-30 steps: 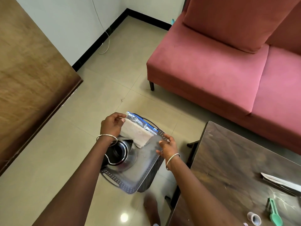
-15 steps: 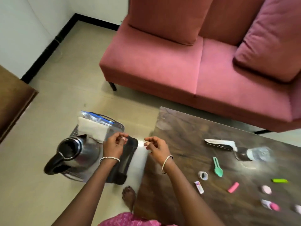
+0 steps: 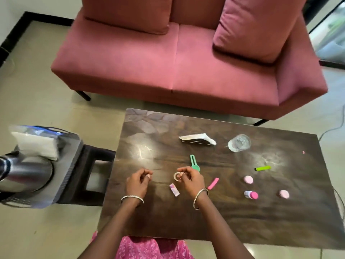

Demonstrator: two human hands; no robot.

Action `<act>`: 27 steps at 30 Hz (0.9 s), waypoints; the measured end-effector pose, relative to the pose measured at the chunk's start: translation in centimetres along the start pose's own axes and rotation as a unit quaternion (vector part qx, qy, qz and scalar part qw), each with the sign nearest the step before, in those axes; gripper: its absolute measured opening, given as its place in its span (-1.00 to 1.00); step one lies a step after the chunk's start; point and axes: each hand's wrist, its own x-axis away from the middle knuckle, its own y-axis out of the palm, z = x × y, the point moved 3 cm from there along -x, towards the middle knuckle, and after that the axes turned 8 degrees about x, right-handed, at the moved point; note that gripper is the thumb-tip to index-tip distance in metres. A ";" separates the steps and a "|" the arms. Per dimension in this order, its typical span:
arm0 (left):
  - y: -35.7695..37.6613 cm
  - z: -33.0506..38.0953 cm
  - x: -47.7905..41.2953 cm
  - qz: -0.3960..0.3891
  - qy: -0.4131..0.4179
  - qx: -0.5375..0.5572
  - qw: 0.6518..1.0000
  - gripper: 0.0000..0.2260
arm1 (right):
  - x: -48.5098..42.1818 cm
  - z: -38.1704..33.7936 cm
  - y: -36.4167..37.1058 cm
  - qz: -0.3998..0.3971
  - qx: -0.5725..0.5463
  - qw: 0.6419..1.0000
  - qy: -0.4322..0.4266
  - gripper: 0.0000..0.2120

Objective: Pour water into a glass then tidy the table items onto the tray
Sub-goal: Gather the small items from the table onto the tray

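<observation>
A dark wooden table (image 3: 205,217) carries small items. My right hand (image 3: 190,179) is closed on a small tape roll (image 3: 177,177) near the table's left middle. My left hand (image 3: 139,181) hovers beside it with fingers curled and nothing in them. A pink-and-white packet (image 3: 174,189) lies between my hands. A glass of water (image 3: 239,143) stands at the back. The grey tray (image 3: 63,174) rests on a black stool (image 3: 93,184) left of the table, holding a steel kettle (image 3: 24,172) and a tissue pack (image 3: 35,146).
Also on the table are a green spoon (image 3: 194,162), a pink bar (image 3: 213,183), a green stick (image 3: 263,168), two pink round pieces (image 3: 248,179), a pink-capped bottle (image 3: 251,194) and a folded white napkin (image 3: 197,138). A red sofa (image 3: 168,62) stands behind.
My view has swung right from the tray to the table. Both hands have left the tray and come over the table, and my right hand has closed on the tape roll.
</observation>
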 end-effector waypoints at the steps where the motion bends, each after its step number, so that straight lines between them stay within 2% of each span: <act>1: 1.8 -0.1 0.4 0.000 0.000 -0.007 1.000 -0.78 | -0.1 1.4 -1.8 0.005 0.006 1.000 0.010 -0.73; 4: 7.1 0.2 1.4 -0.001 0.006 -0.042 0.999 -0.73 | -0.4 5.7 -6.7 0.018 -0.012 0.999 0.045 -0.78; 12: 18.6 2.1 2.7 -0.056 0.015 -0.105 0.993 -0.79 | -0.4 14.8 -17.3 0.088 -0.063 0.986 0.130 -0.79; 18: 26.5 4.5 1.3 -0.123 0.063 -0.161 0.977 -0.85 | -0.2 20.3 -23.2 0.199 -0.059 0.960 0.188 -0.83; 21: 30.6 5.2 0.8 -0.157 0.086 -0.204 0.963 -0.86 | -0.3 22.6 -25.4 0.248 -0.035 0.945 0.211 -0.80; 27: 38.5 4.8 0.1 -0.258 0.137 -0.308 0.906 -0.87 | -1.2 27.2 -29.3 0.346 -0.017 0.905 0.248 -0.81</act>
